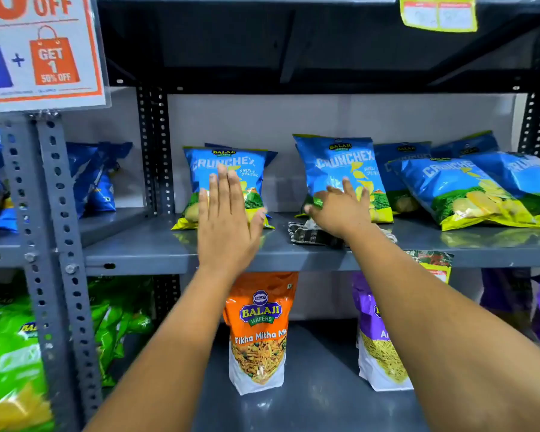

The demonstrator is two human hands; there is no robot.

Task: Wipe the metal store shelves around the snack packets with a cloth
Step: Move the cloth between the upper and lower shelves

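The grey metal shelf (150, 244) carries blue Crunchex snack packets. My left hand (228, 222) is held flat with fingers straight, in front of the left upright packet (250, 169). Whether it touches the packet I cannot tell. My right hand (340, 210) lies with fingers spread against the lower part of the second upright packet (334, 163). A striped dark-and-white cloth (309, 234) lies crumpled on the shelf under my right wrist, in neither hand.
More blue packets (468, 188) lie tilted on the right of the shelf. On the shelf below stand an orange pouch (259, 332) and a purple pouch (374, 344). Perforated uprights (53, 213) separate a left bay with blue and green packets. A promo sign (41, 48) hangs top left.
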